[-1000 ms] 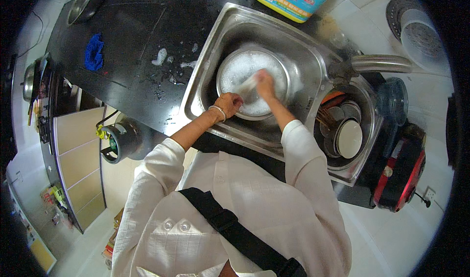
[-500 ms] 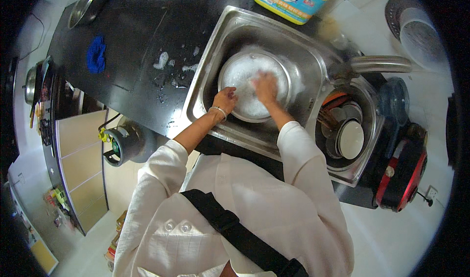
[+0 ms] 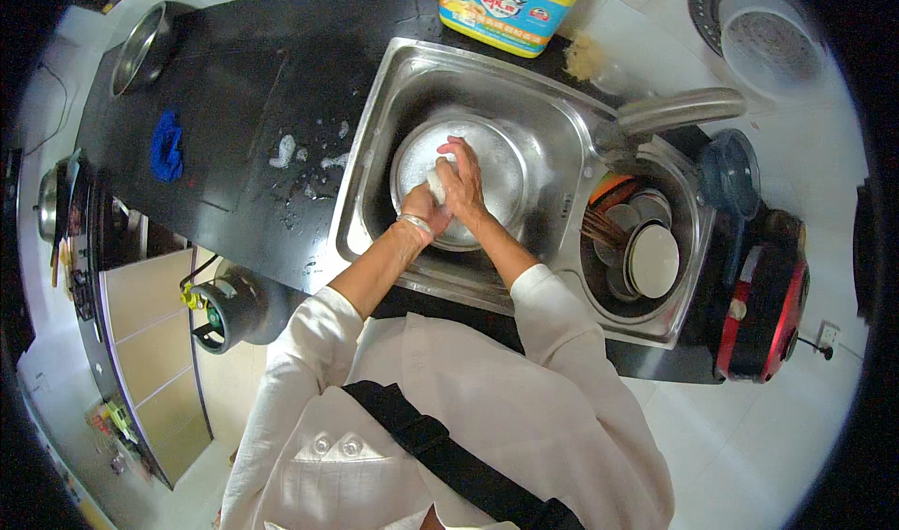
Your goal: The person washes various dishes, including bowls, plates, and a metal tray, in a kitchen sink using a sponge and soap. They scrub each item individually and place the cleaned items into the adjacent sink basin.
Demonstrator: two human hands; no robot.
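A round metal basin [image 3: 508, 207] sits in the large steel sink compartment [image 3: 562, 127], with white suds at its inner left side. Over the basin my two hands meet. My left hand [image 3: 423, 206], a bracelet at its wrist, curls round a small white wad [image 3: 436, 185] that looks like wet cloth. Pressed against the wad from the right is my right hand [image 3: 462, 179], its fingers bent and partly overlapping. The hands hide most of the wad, so its exact kind cannot be made out.
The round side sink holds stacked bowls [image 3: 653, 261] and chopsticks [image 3: 604, 227]. A faucet [image 3: 684, 110] arches at the right. A yellow detergent jug [image 3: 510, 10] stands behind the sink. On the black counter lie a blue cloth [image 3: 167, 146], foam spots and a metal bowl [image 3: 140, 52].
My right hand has come left from the basin's middle to meet my left hand round the white wad. Fewer suds show in the basin. The whole view has shifted slightly.
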